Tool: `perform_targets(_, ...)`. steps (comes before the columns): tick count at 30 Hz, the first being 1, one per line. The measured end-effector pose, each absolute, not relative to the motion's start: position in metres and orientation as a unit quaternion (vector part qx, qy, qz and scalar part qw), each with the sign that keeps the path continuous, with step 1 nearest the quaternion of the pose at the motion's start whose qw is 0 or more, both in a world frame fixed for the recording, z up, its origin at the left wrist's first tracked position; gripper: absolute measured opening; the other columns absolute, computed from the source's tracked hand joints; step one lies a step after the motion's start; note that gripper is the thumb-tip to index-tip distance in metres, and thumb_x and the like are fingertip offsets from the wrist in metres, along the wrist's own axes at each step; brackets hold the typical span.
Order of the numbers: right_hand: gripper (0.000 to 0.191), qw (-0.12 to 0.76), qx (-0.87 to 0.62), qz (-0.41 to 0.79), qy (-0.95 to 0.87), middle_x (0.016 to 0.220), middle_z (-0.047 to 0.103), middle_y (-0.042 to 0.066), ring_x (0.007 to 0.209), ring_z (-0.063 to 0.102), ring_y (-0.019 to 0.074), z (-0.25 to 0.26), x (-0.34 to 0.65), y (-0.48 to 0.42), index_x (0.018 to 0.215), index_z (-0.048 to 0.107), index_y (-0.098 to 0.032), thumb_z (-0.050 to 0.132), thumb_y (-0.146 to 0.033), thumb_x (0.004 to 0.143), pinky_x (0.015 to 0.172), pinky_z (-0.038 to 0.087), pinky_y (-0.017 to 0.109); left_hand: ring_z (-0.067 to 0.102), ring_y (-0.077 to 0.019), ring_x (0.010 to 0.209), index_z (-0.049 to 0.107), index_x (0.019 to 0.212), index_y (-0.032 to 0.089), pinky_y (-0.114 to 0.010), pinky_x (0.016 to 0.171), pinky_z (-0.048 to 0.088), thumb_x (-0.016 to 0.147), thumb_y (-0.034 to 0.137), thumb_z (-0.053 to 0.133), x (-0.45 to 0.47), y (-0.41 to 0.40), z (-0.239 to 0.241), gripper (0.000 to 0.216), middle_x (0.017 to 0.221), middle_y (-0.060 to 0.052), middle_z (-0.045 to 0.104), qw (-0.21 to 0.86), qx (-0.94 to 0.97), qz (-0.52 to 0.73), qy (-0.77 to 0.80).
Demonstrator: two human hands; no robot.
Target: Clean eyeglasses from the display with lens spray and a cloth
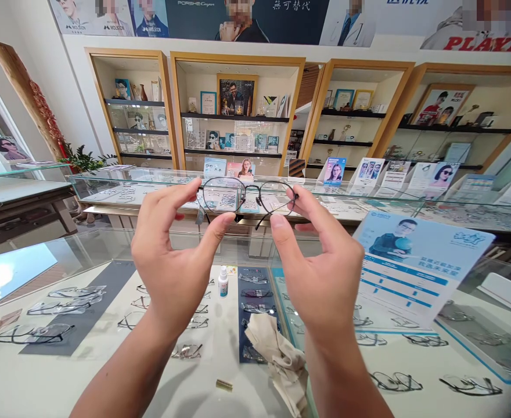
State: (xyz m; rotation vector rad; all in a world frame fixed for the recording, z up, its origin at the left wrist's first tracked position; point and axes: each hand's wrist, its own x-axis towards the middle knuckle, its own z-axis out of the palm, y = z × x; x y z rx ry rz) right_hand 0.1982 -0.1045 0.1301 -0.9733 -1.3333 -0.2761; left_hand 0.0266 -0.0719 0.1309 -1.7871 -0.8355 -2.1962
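A pair of thin, dark-rimmed round eyeglasses (252, 188) is held up in front of me, above the glass counter. My left hand (172, 249) pinches the left end of the frame between thumb and fingers. On the other side, my right hand (320, 261) grips the right end the same way. The temples fold in behind the lenses, and a small tag hangs near the left one. Below my hands, a small white spray bottle (223, 283) stands upright on the counter. A crumpled beige cloth (279, 363) lies close to my right forearm.
Rows of eyeglasses (35, 334) lie in the glass counter (212, 400). A blue and white sign (421, 264) leans at right. Farther back runs another glass display case (107, 188), with wooden shelves (238, 116) along the wall. A small gold-coloured piece (224, 385) lies near the front.
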Motion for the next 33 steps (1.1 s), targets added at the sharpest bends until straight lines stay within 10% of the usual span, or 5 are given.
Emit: perform_targets(33, 0.05, 0.682, -0.403, -0.192, -0.579, 0.148, 0.075, 0.01, 0.139, 0.071, 0.0355, 0.128, 0.1961, -0.1036, 0.155, 0.067, -0.029, 0.069, -0.037, 0.105, 0.118, 0.061, 0.063, 0.072, -0.0284, 0.123, 0.074, 0.137, 0.031, -0.048, 0.102, 0.062, 0.097, 0.041, 0.084, 0.0288, -0.0695, 0.128, 0.043, 0.132, -0.008, 0.075, 0.027, -0.618, -0.728, -0.295)
